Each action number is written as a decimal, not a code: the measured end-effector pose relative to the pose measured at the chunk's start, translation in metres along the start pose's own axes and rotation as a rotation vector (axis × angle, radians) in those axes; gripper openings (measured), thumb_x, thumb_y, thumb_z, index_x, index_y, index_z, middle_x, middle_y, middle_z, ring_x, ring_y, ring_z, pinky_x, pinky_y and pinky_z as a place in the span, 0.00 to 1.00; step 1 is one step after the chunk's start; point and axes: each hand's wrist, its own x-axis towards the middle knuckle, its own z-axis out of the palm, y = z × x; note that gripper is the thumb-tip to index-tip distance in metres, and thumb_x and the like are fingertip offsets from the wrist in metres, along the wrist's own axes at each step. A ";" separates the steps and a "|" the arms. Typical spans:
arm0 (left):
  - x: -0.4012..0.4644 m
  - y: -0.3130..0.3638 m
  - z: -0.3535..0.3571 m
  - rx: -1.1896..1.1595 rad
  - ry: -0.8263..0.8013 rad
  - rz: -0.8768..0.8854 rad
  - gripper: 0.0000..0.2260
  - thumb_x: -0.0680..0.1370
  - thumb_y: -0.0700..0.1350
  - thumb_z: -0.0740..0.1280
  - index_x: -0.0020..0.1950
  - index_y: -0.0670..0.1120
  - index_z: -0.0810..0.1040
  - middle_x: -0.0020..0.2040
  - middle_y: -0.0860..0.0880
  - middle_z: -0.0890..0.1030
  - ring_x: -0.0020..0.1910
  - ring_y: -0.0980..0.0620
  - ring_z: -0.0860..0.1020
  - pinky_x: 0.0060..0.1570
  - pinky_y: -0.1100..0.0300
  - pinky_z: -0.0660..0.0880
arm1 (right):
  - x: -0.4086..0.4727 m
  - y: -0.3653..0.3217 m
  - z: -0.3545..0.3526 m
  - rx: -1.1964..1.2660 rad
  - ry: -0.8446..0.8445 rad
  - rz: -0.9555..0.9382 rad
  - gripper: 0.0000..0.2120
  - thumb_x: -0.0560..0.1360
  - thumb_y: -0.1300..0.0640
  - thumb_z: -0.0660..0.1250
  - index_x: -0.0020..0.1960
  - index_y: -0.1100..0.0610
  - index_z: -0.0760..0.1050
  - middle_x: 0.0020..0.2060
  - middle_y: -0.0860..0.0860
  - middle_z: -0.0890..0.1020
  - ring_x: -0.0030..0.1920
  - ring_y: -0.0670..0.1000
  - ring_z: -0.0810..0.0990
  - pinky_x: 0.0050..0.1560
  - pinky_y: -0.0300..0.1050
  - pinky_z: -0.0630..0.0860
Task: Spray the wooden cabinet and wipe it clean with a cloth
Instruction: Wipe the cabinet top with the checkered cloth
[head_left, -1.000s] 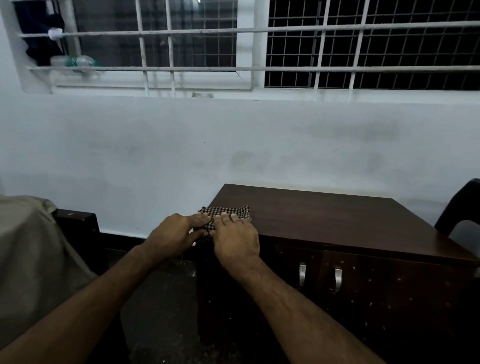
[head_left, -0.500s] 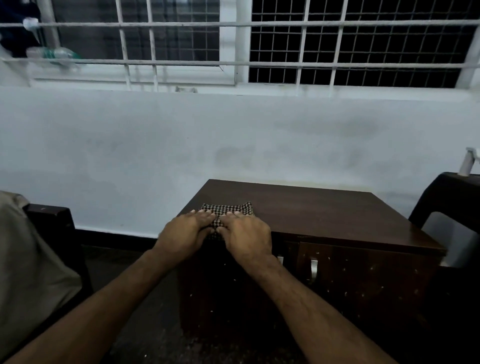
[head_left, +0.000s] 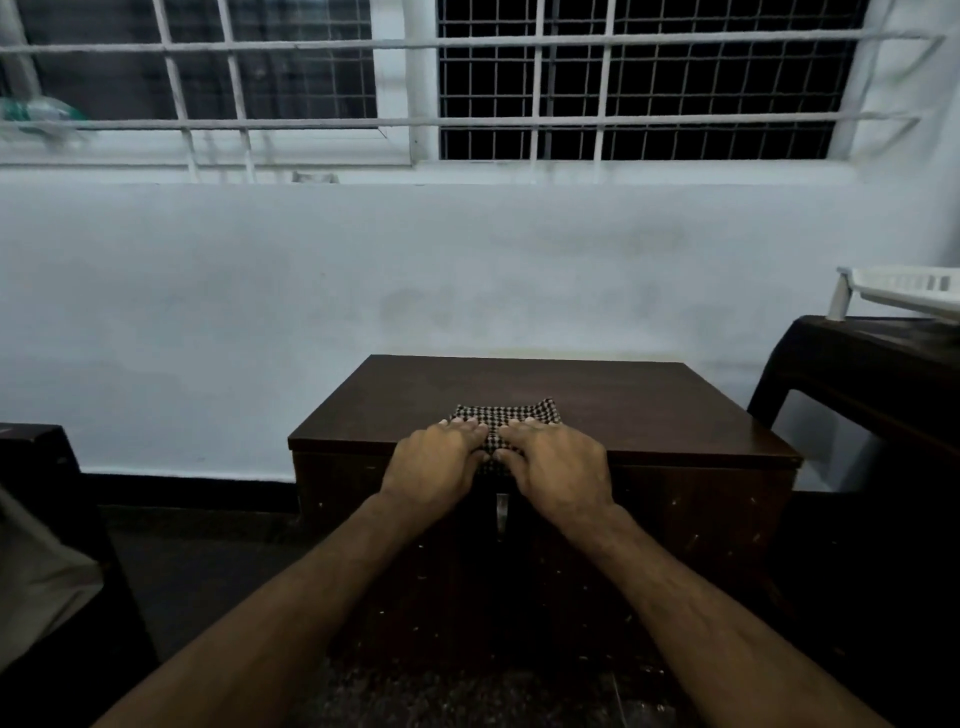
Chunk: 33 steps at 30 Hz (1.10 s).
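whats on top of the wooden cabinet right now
A checkered cloth lies near the front edge of the wooden cabinet, with the left hand and right hand pressing on it. The hands cover its near part.

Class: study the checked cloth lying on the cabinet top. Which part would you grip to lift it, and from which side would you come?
Probably its far edge, taken from above. The checked cloth lies flat on the wooden cabinet near the front edge, and the left hand and right hand cover its near part. Only the far strip is bare, so pinching it looks easiest.
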 end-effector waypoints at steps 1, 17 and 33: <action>0.002 0.010 0.001 0.006 -0.002 0.004 0.18 0.83 0.51 0.61 0.74 0.51 0.74 0.74 0.52 0.75 0.71 0.47 0.74 0.68 0.49 0.74 | -0.003 0.008 -0.002 -0.005 0.004 0.014 0.14 0.77 0.44 0.65 0.60 0.45 0.81 0.59 0.44 0.83 0.58 0.48 0.82 0.53 0.44 0.77; 0.056 0.167 0.029 0.103 0.010 0.224 0.13 0.84 0.51 0.58 0.65 0.49 0.75 0.64 0.50 0.80 0.63 0.46 0.78 0.51 0.50 0.78 | -0.064 0.162 -0.037 -0.142 0.148 0.079 0.10 0.71 0.51 0.75 0.52 0.50 0.84 0.49 0.48 0.86 0.48 0.53 0.85 0.48 0.45 0.81; 0.096 0.263 0.056 0.013 0.079 0.369 0.12 0.82 0.48 0.61 0.62 0.46 0.79 0.59 0.46 0.83 0.57 0.43 0.81 0.49 0.51 0.78 | -0.102 0.252 -0.056 -0.044 0.158 0.309 0.16 0.76 0.54 0.72 0.63 0.52 0.82 0.62 0.48 0.82 0.65 0.48 0.78 0.64 0.41 0.71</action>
